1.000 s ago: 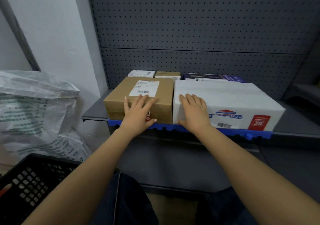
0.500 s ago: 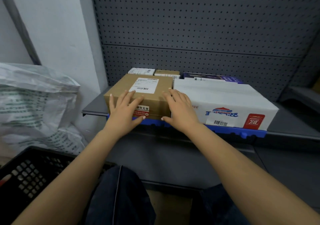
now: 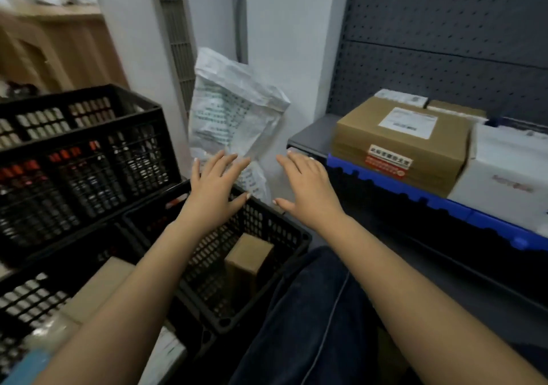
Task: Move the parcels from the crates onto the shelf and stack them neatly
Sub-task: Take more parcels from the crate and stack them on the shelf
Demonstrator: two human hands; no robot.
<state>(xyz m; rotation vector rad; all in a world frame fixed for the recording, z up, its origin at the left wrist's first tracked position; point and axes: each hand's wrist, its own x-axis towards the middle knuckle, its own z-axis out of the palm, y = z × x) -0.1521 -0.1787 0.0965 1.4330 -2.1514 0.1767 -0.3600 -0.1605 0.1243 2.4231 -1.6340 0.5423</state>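
Both hands, the left hand [image 3: 212,190] and the right hand [image 3: 308,189], are spread flat and hold nothing. A tall brown cardboard parcel [image 3: 247,261] stands in the black plastic crate [image 3: 267,230]; grabbed carelessly, it might tip or slip

The crates [image 3: 89,159] are black moulded plastic lattice with a slight sheen. The parcel [image 3: 397,144] on the shelf [image 3: 311,135] is matt brown cardboard with a white paper label; the box [image 3: 510,171] beside it is smooth white card. The shelf and its perforated back panel [image 3: 444,44] look like matt grey painted metal. The crinkled bag [image 3: 234,112] is thin whitish plastic.
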